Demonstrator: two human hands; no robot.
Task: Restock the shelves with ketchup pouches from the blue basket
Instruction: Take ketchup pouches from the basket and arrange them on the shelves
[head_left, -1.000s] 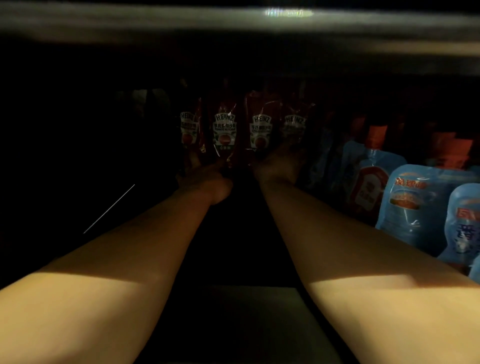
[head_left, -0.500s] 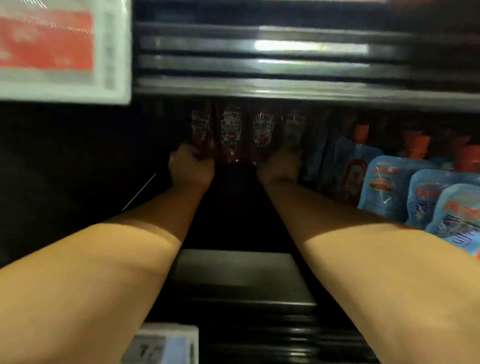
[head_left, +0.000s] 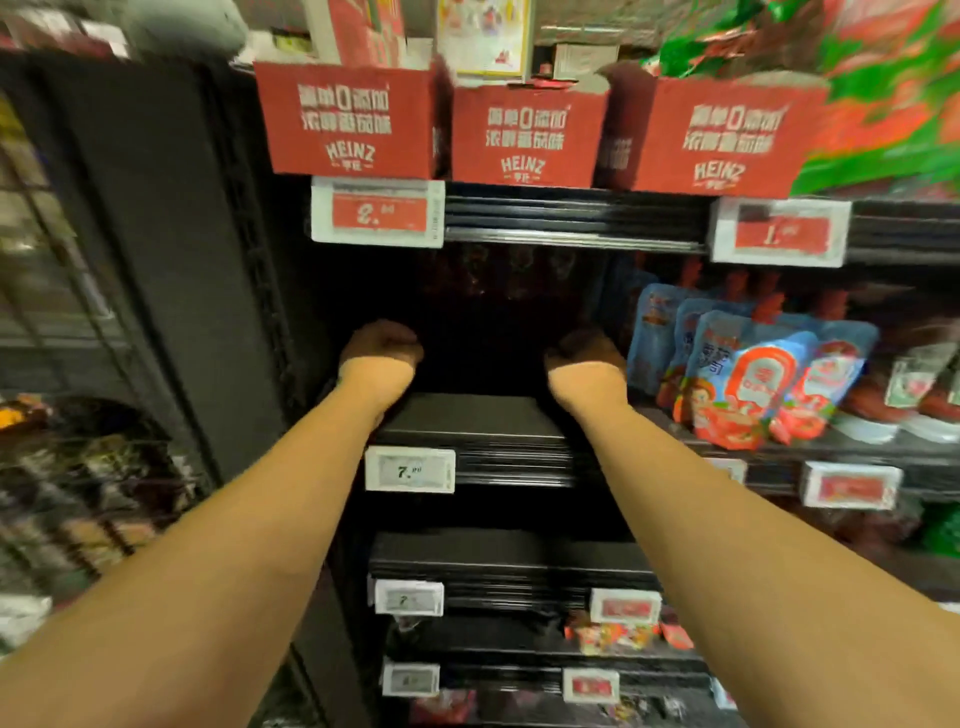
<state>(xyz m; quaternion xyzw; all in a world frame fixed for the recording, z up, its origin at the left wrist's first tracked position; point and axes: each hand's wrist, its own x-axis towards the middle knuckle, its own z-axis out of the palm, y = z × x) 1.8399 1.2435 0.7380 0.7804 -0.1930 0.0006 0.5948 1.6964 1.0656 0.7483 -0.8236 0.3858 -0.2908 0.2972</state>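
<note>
The black shelf (head_left: 470, 415) is bare along its front, while dark red ketchup pouches (head_left: 511, 275) stand in a dim row at the very back. To their right on the same level, blue spouted pouches (head_left: 737, 374) lean upright in a tight group, one in front of another. On the shelf above (head_left: 571, 218) three red Heinz cartons (head_left: 524, 132) sit side by side at the front edge.

Ketchup pouches (head_left: 498, 270) upright, dim, at shelf (head_left: 467, 415) back.
</note>
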